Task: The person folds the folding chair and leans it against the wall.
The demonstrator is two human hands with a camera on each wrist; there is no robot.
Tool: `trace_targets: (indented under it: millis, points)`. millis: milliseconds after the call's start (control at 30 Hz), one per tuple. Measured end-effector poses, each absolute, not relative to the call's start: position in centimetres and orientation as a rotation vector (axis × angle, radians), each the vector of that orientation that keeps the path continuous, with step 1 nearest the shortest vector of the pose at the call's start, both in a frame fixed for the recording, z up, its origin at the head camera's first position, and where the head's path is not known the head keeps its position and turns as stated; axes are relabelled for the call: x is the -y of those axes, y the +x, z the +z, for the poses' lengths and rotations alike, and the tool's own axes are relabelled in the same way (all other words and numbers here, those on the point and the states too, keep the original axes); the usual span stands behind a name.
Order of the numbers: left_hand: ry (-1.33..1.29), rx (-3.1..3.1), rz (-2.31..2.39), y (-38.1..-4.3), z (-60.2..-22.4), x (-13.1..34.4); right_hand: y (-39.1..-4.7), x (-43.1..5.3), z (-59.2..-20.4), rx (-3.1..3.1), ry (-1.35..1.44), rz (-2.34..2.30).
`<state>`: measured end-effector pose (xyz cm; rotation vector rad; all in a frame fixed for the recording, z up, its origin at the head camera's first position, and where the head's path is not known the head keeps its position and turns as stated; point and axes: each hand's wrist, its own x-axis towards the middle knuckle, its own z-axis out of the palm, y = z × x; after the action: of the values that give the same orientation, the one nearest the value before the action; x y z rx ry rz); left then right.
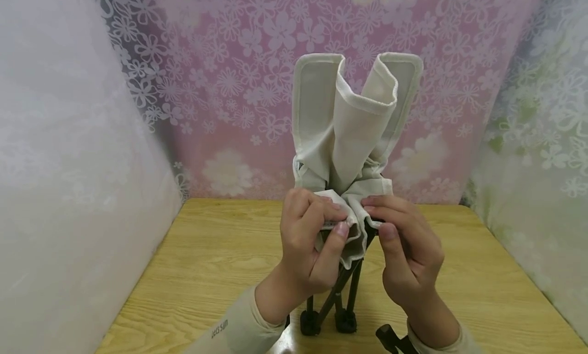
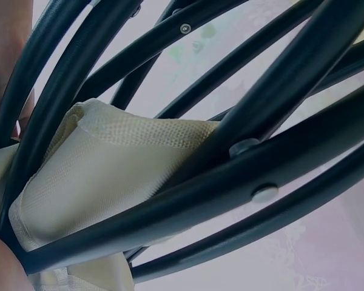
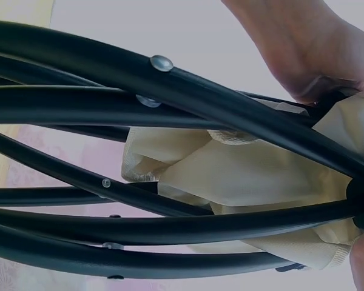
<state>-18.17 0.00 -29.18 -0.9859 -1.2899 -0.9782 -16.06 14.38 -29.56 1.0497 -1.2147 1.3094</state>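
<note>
A folding chair with a cream fabric seat and back (image 1: 363,134) stands partly folded, its back panel upright in two creased wings. Thumb and fingertips of my left hand (image 1: 305,236) pinch the bunched front edge of the seat on the left. My right hand (image 1: 411,242) grips the opposite seat edge, its thumb at the hem and fingers over the fabric. Below, black legs (image 1: 354,287) cross and end in dark feet (image 1: 310,323). Both wrist views show riveted black tubes (image 2: 151,218) close together, with the cream fabric (image 3: 224,170) sagging in folds between them.
The chair rests on a yellow wood-grain table (image 1: 206,277). Another black leg end (image 1: 388,338) juts out near my right wrist. A pink floral curtain (image 1: 220,89) hangs behind, with pale sheets (image 1: 78,165) on both sides.
</note>
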Motion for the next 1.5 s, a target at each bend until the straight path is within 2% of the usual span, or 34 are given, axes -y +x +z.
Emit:
trace_targets:
  millis: [733,1500]
  points:
    - [-0.925,1.275,-0.968,-18.2,-29.0,-0.4,-16.2,-13.3,-30.1,1.299,0.908,1.291]
    - [-0.97,1.267,-0.929,-18.4,-30.0,-0.1,-16.2,-14.5,-30.8,1.307,1.026,1.31]
